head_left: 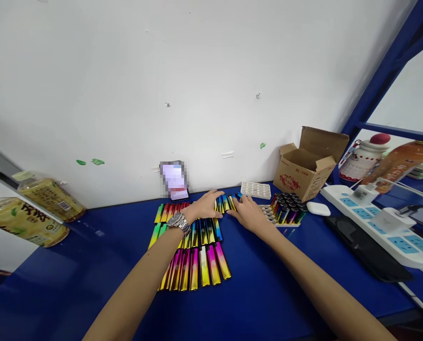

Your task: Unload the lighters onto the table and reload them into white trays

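Rows of shiny rainbow-coloured lighters (197, 258) lie flat on the blue table (91, 265). My left hand (206, 204), with a metal watch on its wrist, lies flat over the back row, fingers stretched out. My right hand (245, 211) rests palm down beside it, its fingers touching a few lighters (225, 202) between the two hands. A white tray (286, 214) just right of my right hand holds several lighters standing upright. An empty white tray (256, 190) lies behind my right hand.
An open cardboard box (309, 163) stands at the back right. A white earbud case (318, 209), a power strip (385, 225) and a dark phone (369, 248) lie to the right. A phone (175, 180) leans on the wall. Two bottles (34, 208) lie at the left.
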Demonstrator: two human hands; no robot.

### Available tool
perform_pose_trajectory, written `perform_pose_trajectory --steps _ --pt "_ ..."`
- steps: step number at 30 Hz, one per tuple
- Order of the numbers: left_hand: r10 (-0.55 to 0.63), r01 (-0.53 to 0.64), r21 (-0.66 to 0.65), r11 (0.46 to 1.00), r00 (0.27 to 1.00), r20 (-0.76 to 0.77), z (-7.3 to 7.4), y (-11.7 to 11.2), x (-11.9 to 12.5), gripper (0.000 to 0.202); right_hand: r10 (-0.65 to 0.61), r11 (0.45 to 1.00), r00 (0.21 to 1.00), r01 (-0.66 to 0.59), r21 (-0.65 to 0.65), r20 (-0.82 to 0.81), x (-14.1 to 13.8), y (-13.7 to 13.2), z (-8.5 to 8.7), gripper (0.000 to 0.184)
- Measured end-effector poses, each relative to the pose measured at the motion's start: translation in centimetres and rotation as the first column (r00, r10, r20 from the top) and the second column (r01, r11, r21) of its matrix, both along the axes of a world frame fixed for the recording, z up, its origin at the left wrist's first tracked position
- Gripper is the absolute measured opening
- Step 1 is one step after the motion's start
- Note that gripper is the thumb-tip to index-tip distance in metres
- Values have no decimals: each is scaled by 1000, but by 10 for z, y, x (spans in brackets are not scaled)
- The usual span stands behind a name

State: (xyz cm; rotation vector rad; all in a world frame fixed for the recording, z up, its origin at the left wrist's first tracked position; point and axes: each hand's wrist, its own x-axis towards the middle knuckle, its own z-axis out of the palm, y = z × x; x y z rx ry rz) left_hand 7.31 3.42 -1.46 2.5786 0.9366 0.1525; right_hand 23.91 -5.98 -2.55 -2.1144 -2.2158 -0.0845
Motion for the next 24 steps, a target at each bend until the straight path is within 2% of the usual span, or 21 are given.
perform_pose_trajectory --steps 4,7,12,18,24 --pt "7 -8 -11 1000 1000 -30 -3 -2 4 91 4 999 1000 -5 51 26 -2 5 -4 52" --pt "24 -24 8 1000 999 -49 -5 -7 11 89 3 993 999 -8 115 48 -3 2 -8 50" --pt "-10 24 109 994 992 -123 -9 -13 25 73 28 988 996 -40 147 85 -1 -8 -8 41" --pt "-22 47 206 977 992 -123 -10 -15 36 53 -8 985 997 -6 175 79 3 -9 -9 38" --pt "23 4 184 983 989 -144 -6 -19 41 59 -62 985 996 51 162 65 4 -9 -11 40"
